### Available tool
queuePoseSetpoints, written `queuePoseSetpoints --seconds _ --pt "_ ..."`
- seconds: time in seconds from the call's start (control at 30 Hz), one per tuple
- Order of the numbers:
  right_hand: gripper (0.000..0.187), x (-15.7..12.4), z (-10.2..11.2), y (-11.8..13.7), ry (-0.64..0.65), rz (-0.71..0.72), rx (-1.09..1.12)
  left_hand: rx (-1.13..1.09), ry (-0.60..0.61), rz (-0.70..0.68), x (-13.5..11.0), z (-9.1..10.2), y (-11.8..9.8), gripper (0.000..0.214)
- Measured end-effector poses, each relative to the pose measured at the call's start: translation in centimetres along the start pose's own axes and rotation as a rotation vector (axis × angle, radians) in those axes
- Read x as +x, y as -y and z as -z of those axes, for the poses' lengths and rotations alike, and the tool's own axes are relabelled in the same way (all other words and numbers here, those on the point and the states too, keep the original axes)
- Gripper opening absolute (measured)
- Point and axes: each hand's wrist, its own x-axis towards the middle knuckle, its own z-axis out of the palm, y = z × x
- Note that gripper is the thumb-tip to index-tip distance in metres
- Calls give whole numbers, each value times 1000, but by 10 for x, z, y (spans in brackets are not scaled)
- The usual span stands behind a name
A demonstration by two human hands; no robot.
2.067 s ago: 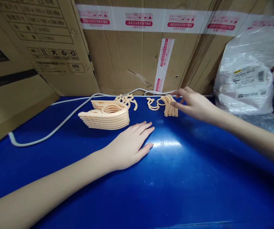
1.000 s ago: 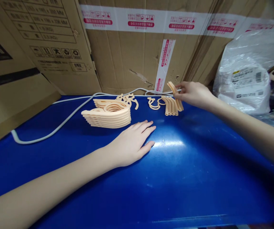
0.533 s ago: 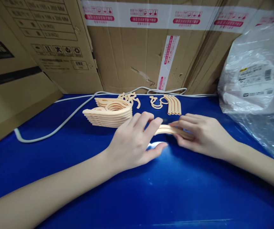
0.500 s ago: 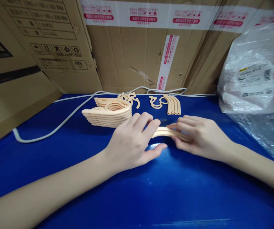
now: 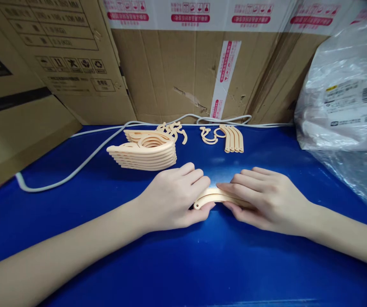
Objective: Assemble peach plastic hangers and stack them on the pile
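Left hand [image 5: 179,198] and right hand [image 5: 266,198] each grip the beige, curved plastic piece [image 5: 214,197]. Its long axis runs crosswise between them.

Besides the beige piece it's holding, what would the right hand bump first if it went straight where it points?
Probably the left hand, holding the same beige piece; depth is unclear.

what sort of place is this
Probably a storeroom or small workshop: cardboard boxes stand behind the blue table, a labelled plastic bag sits at the right, and beige pieces lie stacked.
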Motion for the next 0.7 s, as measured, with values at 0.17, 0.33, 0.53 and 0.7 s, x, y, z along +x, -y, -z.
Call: queuePoseSetpoints --seconds 0.17,0.33,0.53,0.7 --pt "26 -1 1 -4 44 52 41 -20 99 -18 -1 1 2 21" --pt "24 -3 1 -4 86 61 108 -94 227 -87 0 1 4 20" --pt "24 -3 0 -3 115 49 133 -121 275 -71 0 3 3 19" --pt "23 -4 0 -5 148 27 121 -149 306 -10 0 4 2 20"
